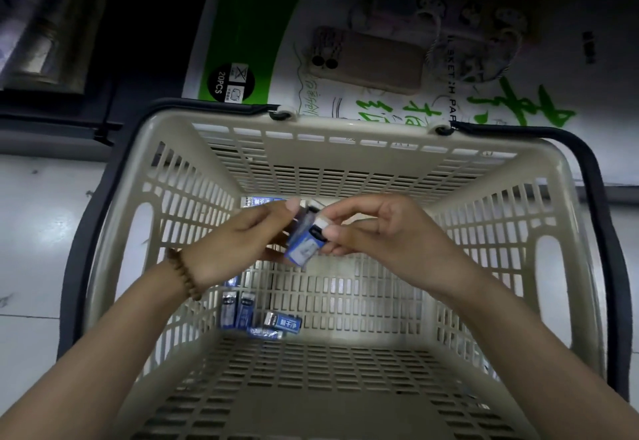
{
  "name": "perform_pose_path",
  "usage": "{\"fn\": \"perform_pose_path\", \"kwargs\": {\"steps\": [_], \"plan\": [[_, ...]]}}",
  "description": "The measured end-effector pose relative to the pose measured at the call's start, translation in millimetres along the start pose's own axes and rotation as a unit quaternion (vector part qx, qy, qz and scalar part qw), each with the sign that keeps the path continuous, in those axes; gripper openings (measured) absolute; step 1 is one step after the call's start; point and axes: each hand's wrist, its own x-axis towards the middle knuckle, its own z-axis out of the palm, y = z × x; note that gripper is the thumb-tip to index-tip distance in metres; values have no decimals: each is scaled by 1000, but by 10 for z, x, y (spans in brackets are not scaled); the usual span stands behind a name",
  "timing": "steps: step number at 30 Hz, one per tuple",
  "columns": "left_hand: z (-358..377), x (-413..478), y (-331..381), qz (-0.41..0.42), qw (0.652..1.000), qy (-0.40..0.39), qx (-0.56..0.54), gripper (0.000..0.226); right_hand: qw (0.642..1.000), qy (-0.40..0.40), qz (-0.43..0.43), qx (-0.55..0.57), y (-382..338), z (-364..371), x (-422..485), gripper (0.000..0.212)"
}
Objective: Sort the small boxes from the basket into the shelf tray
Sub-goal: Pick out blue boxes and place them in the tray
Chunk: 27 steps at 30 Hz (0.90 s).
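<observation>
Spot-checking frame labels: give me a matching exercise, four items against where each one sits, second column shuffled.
Items:
1. held box
2. loose boxes
3. phone
4. bracelet

Places:
A. on the left wrist
B. on the floor of the basket
C. on the paper packs beyond the basket
D. pinched between left hand and right hand

Pairs: 1-D, 2-B, 3-C, 4-A

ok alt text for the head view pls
A person's left hand and right hand hold small blue boxes over a beige slotted basket; more boxes lie on its floor. A phone lies beyond.
</observation>
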Motion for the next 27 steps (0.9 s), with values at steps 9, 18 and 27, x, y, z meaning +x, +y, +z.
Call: {"fn": "perform_pose_path", "kwargs": {"steps": [9,18,27], "plan": [[-294,-260,37,6,996,92,-5,18,986,28,117,-113,692,138,304,18],[-419,-401,-12,-1,977,194,-88,30,912,-108,207,-339,1674,736,310,35],[-418,-420,34,-13,989,136,-58,39,929,-70,181,-314,1684,744,317,19]]}}
